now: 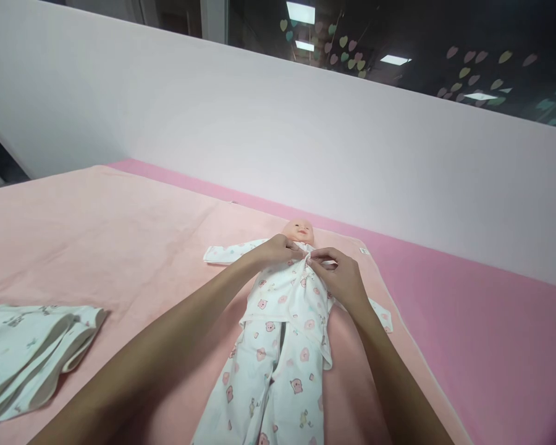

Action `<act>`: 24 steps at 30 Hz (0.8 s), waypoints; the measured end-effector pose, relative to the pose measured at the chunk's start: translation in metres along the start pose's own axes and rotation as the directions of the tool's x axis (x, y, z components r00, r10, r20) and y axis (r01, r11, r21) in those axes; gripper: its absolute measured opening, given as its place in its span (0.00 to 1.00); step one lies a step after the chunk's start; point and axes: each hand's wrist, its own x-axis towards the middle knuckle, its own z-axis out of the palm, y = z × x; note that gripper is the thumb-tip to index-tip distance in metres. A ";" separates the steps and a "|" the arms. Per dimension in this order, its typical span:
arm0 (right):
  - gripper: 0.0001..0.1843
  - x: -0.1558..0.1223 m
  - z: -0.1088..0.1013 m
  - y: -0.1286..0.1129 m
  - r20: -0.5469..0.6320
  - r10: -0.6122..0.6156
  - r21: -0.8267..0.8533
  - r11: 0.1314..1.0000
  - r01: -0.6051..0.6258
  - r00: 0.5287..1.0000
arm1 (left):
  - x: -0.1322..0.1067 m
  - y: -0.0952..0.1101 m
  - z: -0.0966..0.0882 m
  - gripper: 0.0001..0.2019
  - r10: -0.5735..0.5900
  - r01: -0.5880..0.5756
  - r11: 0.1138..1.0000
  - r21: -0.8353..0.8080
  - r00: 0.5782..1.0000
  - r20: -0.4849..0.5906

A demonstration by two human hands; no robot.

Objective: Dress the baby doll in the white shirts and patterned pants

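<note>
A baby doll lies on its back on a pale pink blanket, head away from me. It wears a white printed top and matching trousers. My left hand pinches the top's fabric at the doll's chest near the neck. My right hand pinches the same opening from the other side, fingertips meeting the left ones. Both hands are closed on the cloth.
A folded white printed garment lies at the left on the blanket. A darker pink mat shows beyond the blanket's right edge. A white wall panel rises just behind the doll's head.
</note>
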 end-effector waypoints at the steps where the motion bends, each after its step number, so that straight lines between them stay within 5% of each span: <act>1: 0.10 0.000 0.001 0.000 -0.005 -0.037 -0.023 0.999 0.037 0.999 | -0.002 0.001 0.000 0.15 0.003 -0.003 1.000 -0.011 1.000 -0.006; 8: 0.09 -0.002 0.007 0.001 0.005 -0.221 -0.258 0.942 0.215 0.975 | -0.011 0.009 0.002 0.22 0.026 -0.026 0.999 0.041 1.000 -0.008; 13: 0.09 -0.003 0.001 0.002 0.012 -0.074 -0.143 0.987 0.075 0.997 | -0.012 0.009 0.013 0.16 0.024 -0.018 0.998 0.064 0.995 -0.094; 17: 0.13 -0.002 -0.007 0.003 0.132 0.081 -0.034 0.996 -0.077 0.988 | -0.010 0.006 0.018 0.14 0.021 -0.014 0.999 0.048 0.990 -0.142; 24: 0.17 0.002 -0.001 0.012 0.214 0.046 0.073 0.995 -0.063 0.976 | -0.009 0.006 0.010 0.12 -0.008 0.005 0.999 -0.038 0.996 -0.085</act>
